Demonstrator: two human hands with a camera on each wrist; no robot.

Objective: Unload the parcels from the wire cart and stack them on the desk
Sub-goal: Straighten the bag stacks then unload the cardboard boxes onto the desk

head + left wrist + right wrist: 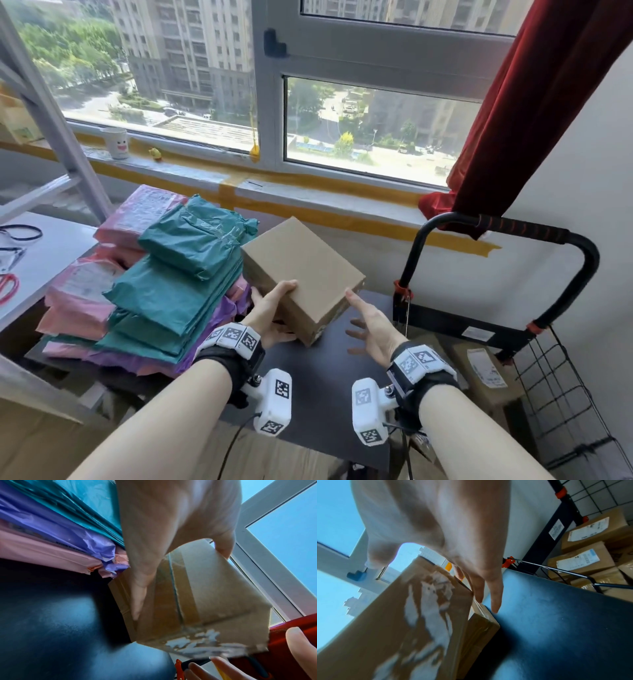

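Cardboard box (301, 274), tilted beside the mailer-bag stack (164, 291), gripped by the left hand (270, 311); right hand (371, 329) spread open, empty, just beside the box.

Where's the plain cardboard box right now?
Head view, centre: the cardboard box sits tilted over the dark desk, gripped by the left hand, right of the mailer stack.
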